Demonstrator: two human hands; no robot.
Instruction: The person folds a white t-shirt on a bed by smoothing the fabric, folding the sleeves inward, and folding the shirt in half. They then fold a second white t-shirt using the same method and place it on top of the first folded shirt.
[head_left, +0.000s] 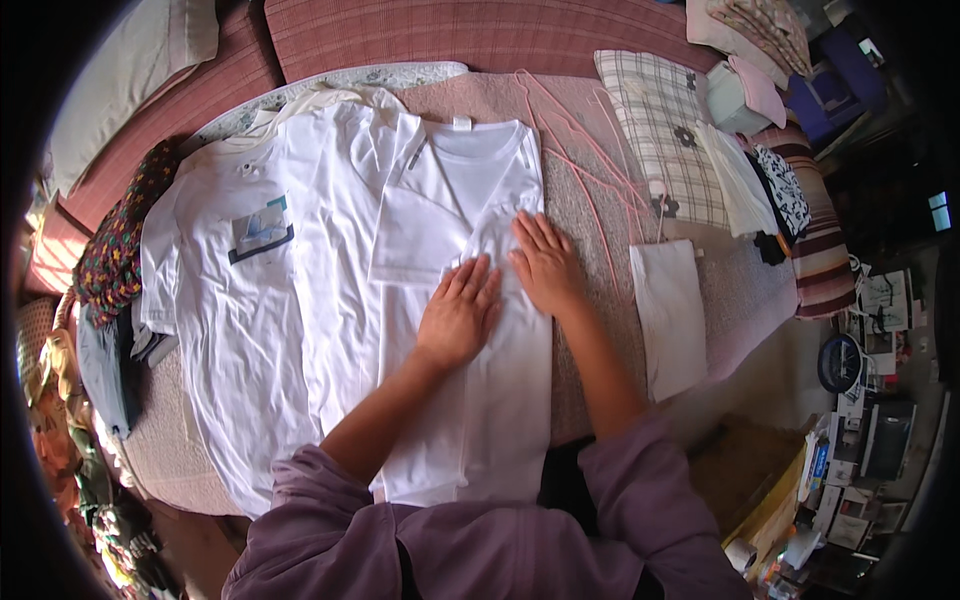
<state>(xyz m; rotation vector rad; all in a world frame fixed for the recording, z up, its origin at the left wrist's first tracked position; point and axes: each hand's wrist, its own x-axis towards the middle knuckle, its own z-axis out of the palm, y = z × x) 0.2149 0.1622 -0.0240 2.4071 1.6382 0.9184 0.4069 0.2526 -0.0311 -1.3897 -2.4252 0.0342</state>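
A white short-sleeved shirt (427, 322) lies partly folded before me, its sides turned inward and its collar away from me. My left hand (460, 311) rests palm down on its middle, near the hem of a folded-in sleeve (420, 232). To the right, my right hand (547, 262) presses flat on the shirt's right folded edge, fingers pointing away. Neither hand grips anything. Under the left side of this shirt, or against it, lies another white T-shirt (240, 330) with a printed picture on its chest.
Pink wire hangers (581, 172) lie right of the shirt on the sofa cover (585, 360). Beyond them are a plaid cushion (652, 135), a folded white cloth (667, 315) and a striped bolster (806, 240). A star-patterned cloth (124, 240) is bunched at left. The red sofa back (465, 37) rises behind.
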